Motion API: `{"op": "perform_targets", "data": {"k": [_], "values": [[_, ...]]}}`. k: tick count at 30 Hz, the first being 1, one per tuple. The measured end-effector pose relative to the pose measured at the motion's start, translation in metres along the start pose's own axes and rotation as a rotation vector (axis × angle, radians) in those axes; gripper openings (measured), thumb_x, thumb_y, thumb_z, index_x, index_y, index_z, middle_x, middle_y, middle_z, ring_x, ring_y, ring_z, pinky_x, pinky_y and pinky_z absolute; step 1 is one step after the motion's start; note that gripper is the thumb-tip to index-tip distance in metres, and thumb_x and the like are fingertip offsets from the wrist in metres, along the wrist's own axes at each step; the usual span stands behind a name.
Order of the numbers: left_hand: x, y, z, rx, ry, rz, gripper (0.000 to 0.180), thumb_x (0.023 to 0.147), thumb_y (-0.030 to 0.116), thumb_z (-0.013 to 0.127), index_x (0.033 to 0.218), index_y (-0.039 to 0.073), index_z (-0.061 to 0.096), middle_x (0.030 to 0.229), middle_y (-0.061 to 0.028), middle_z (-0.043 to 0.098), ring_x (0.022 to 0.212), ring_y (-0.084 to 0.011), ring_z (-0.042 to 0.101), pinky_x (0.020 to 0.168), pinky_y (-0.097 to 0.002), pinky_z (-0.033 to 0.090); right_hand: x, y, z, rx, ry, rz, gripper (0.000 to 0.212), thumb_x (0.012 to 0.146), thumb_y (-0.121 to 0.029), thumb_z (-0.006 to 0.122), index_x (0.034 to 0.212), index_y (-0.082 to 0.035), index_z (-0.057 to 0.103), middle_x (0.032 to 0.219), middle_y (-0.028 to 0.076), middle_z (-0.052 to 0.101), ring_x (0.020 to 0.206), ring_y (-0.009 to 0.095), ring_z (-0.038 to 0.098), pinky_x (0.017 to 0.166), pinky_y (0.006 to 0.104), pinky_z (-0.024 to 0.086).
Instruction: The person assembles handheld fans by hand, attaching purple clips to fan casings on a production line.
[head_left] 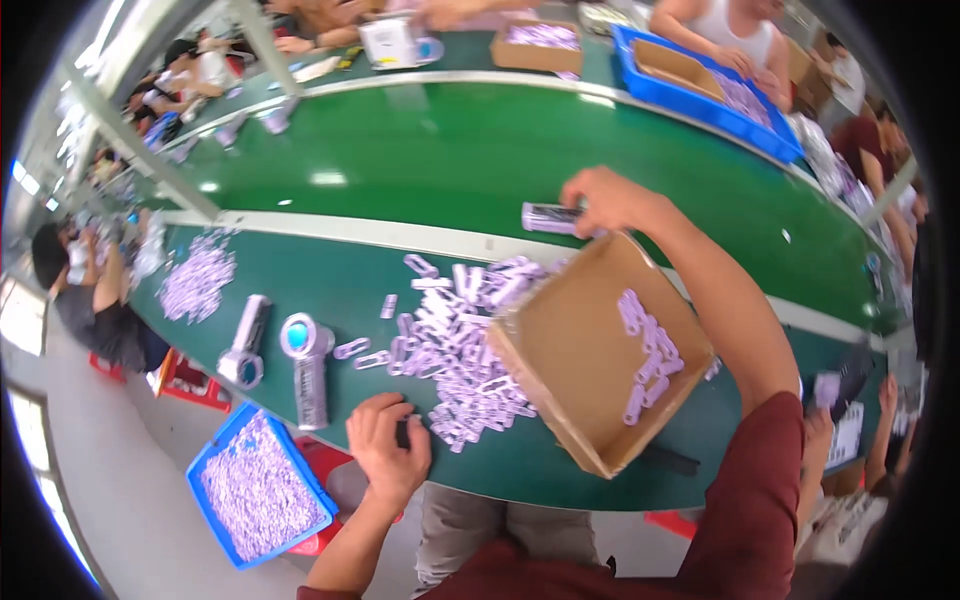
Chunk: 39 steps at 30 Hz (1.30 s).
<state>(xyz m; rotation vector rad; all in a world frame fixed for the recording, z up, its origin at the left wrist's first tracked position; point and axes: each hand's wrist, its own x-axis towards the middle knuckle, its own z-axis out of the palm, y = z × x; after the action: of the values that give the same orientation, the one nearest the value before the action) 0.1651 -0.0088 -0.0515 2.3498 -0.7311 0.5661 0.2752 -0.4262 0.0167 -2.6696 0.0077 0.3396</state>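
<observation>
My right hand (607, 203) reaches across to the green belt, its fingers closed round one end of a lilac handheld fan (547, 218) with a dark panel. The fan lies sideways, and its gripped end is hidden. My left hand (388, 450) rests at the near table edge, fingers curled; a small dark patch shows between thumb and fingers, too unclear to name. Just beyond it stands a lilac fan (309, 375) with a blue round centre, and another fan (247, 340) lies to its left. A heap of small lilac plastic pieces (470, 335) covers the table middle.
A tilted cardboard box (560, 350) holding several lilac pieces sits below my right forearm. At lower left is a blue bin (325, 505) full of pieces. A second heap (200, 278) lies far left. Across the belt (420, 140), people work beside a blue tray (640, 85).
</observation>
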Motion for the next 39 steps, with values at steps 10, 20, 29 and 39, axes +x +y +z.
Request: {"op": "perform_targets", "data": {"k": [10, 20, 29, 39], "values": [[-0.007, 0.005, 0.003, -0.076, 0.136, 0.002, 0.022, 0.074, 0.008, 0.071, 0.095, 0.006, 0.064, 0.100, -0.0086, 0.066, 0.092, -0.0281, 0.061, 0.078, -0.0386, 0.046, -0.123, -0.073, -0.043, -0.386, 0.682, -0.252, 0.021, 0.071, -0.012, 0.068, 0.090, -0.003, 0.064, 0.087, 0.018, 0.064, 0.080, 0.040, 0.063, 0.070, 0.0492, 0.051], [-0.061, 0.079, -0.071, -1.129, -0.601, 0.098, 0.046, 0.097, 0.035, 0.053, 0.124, -0.003, 0.053, 0.108, -0.0124, 0.062, 0.100, -0.0216, 0.058, 0.088, -0.0354, 0.047, -0.278, -0.240, 0.066, -0.618, -0.026, -0.956, 0.014, 0.080, -0.014, 0.059, 0.088, -0.002, 0.058, 0.080, 0.010, 0.064, 0.068, 0.025, 0.067, 0.063, 0.0362, 0.054], [-0.097, 0.091, -0.086, -1.691, -1.244, -0.385, 0.048, 0.079, 0.009, 0.057, 0.125, 0.002, 0.046, 0.096, -0.0082, 0.062, 0.078, -0.0117, 0.061, 0.068, -0.0247, 0.051, -0.297, -0.269, 0.085, -0.610, -0.084, -1.184, 0.022, 0.080, -0.020, 0.064, 0.096, -0.005, 0.060, 0.084, 0.006, 0.062, 0.077, 0.024, 0.066, 0.076, 0.0331, 0.053], [-0.157, 0.073, -0.069, -1.671, -0.990, -0.493, 0.044, 0.072, 0.010, 0.061, 0.113, 0.004, 0.046, 0.091, -0.0026, 0.054, 0.077, -0.0090, 0.055, 0.065, -0.0230, 0.045, -0.206, -0.164, 0.029, -0.560, 0.340, 0.065, 0.028, 0.074, -0.022, 0.076, 0.088, 0.000, 0.069, 0.090, 0.021, 0.070, 0.088, 0.037, 0.070, 0.075, 0.0459, 0.056]]}}
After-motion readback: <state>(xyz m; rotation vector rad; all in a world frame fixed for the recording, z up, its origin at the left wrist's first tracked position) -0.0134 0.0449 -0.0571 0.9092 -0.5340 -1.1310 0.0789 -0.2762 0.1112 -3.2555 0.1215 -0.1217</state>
